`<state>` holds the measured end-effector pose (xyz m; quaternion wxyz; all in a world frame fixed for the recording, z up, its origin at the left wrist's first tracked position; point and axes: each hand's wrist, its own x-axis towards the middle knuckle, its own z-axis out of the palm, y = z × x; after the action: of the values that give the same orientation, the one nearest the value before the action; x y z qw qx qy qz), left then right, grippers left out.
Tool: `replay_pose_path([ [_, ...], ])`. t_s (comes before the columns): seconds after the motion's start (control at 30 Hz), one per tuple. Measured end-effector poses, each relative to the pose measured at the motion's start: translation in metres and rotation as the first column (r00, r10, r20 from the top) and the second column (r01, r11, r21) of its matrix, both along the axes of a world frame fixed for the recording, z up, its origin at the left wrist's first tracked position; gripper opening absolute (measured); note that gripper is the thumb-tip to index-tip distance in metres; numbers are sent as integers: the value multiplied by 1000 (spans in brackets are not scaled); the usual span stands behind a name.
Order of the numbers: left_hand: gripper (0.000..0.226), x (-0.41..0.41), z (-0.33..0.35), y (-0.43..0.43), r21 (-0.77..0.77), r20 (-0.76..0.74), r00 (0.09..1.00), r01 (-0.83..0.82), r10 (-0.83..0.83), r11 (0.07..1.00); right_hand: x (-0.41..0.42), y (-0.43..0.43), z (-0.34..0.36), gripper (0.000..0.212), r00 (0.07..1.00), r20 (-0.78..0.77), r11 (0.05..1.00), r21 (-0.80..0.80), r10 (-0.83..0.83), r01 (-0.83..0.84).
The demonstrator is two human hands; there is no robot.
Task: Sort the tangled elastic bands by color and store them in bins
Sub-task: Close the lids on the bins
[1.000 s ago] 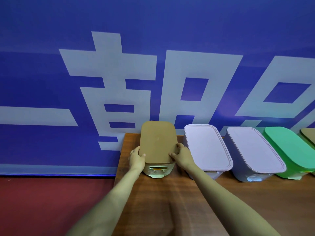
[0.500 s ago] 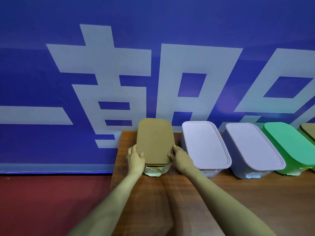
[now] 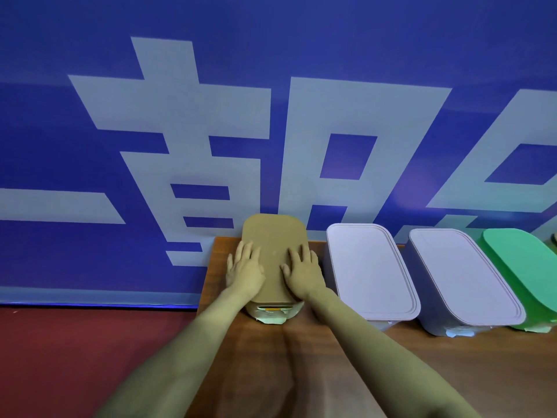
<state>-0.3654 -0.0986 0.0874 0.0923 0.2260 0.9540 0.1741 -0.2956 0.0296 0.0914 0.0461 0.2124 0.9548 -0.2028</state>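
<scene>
— Both hands have shifted from the sides of the tan bin [image 3: 272, 309] up onto its lid [image 3: 273, 236]: a second ago they gripped the edges, now they lie flat on top.

— Pressing it shut, you think?

— That is my reading. The left hand [image 3: 244, 268] rests palm-down on the lid's left half, fingers spread and pointing toward the wall; the right hand [image 3: 302, 271] mirrors it on the right half. Neither is closed around anything, both are open and flat against the lid. It looks like the closing push on a bin already filled, which would put the sorting near its end.

— And the elastic bands?

— None in sight. If they are stored, they are under lids; I can't see inside. The tan bin stands at the left end of the wooden desk [image 3: 301, 372], its far end against the blue wall [image 3: 90, 176], a label on its near face below the wrists.

— What's beside it?

— Just to its right a lilac bin [image 3: 370, 273], lid on; next a second lilac bin [image 3: 464, 279], also lidded; then a green bin [image 3: 524, 273] near the frame's edge. All sit in one row along the wall, clear of the hands.
</scene>
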Motion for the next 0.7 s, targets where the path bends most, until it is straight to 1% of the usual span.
replay_pose_path([
  [0.07, 54, -10, -3, 2, -44, -3, 1000, 31, -31, 999, -9, 0, -5, 56, 1000, -25, 999, 52, 15, -14],
  [0.17, 54, -17, -9, 3, -61, -53, 997, 49, -52, 997, -18, -2, -12, 71, 992, -105, 993, 109, 65, -54],
  [0.23, 53, -18, -13, 2, -61, -94, 994, 56, -62, 997, -22, -2, -16, 63, 989, -121, 987, 145, 82, -64],
  [0.3, 53, -20, -16, 2, -60, -127, 989, 65, -73, 996, -25, -1, -18, 54, 992, -112, 990, 138, 55, -39],
  [0.33, 53, -21, -18, 2, -52, -134, 988, 68, -75, 996, -25, -1, -20, 52, 992, -112, 989, 141, 50, -34],
  [0.47, 54, -23, -24, 1, -23, -135, 988, 78, -80, 997, -26, -2, -26, 57, 984, -164, 984, 177, 63, -33],
  [0.6, 53, -26, -22, 1, -10, -131, 988, 81, -82, 997, -27, -2, -27, 64, 982, -174, 983, 177, 72, -41],
  [0.7, 53, -29, -19, 0, -45, -157, 982, 95, -101, 994, -26, -2, -24, 72, 980, -182, 984, 168, 80, -49],
])
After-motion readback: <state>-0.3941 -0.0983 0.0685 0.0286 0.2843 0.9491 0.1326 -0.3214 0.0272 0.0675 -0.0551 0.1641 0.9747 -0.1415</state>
